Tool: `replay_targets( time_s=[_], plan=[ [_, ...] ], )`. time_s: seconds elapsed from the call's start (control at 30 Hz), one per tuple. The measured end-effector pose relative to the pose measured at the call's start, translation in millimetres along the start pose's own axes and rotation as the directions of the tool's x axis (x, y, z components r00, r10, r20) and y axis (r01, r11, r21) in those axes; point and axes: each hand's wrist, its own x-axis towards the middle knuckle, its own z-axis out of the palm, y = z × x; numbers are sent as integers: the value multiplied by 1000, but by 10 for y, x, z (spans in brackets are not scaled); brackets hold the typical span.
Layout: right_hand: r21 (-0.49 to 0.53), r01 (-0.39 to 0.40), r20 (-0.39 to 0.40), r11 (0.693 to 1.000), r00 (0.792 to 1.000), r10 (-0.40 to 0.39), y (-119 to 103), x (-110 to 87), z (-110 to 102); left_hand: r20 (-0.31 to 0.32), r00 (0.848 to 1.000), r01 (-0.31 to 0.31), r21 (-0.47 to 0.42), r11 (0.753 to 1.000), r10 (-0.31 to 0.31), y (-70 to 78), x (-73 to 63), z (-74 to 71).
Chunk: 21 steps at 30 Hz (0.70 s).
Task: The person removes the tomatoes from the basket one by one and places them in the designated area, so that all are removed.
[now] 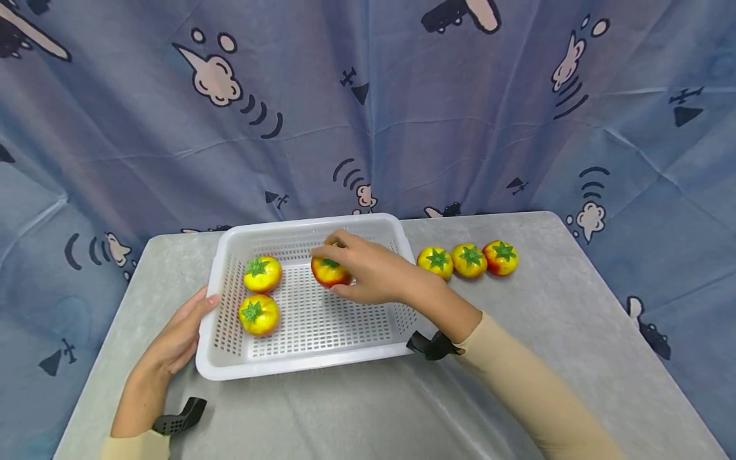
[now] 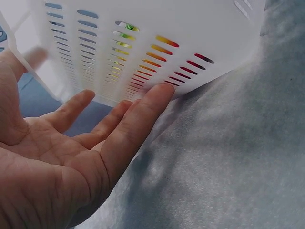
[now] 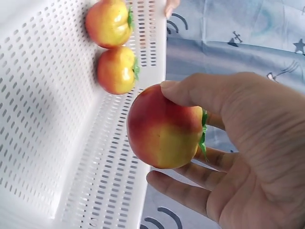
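Note:
A white perforated plastic basket [image 1: 310, 365] stands on the table with two yellow-red tomatoes [image 1: 262, 274] [image 1: 259, 315] inside, near its left wall. Over the basket's inside, my right hand [image 1: 370, 267] grips another red-yellow tomato [image 3: 164, 128] between thumb and fingers. That tomato is held off the basket floor, its green leafy top turned toward the palm. At the basket's left end, my left hand [image 1: 183, 329] holds the wall, thumb over the rim and fingers against the outside [image 2: 136, 126].
Three more tomatoes [image 1: 435, 262] [image 1: 469, 260] [image 1: 501, 258] lie in a row on the grey table [image 1: 552, 358], right of the basket. A blue patterned curtain [image 1: 368, 115] hangs behind and beside the table.

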Motion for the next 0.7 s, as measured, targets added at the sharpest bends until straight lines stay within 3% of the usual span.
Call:
replay_targets(
  time_s=[0.7],
  plan=[
    [97,-46,-176,994,982,63,93,-549,-72,-5,1000,3,16,1000,-3,-1,3,-1]
  ],
)
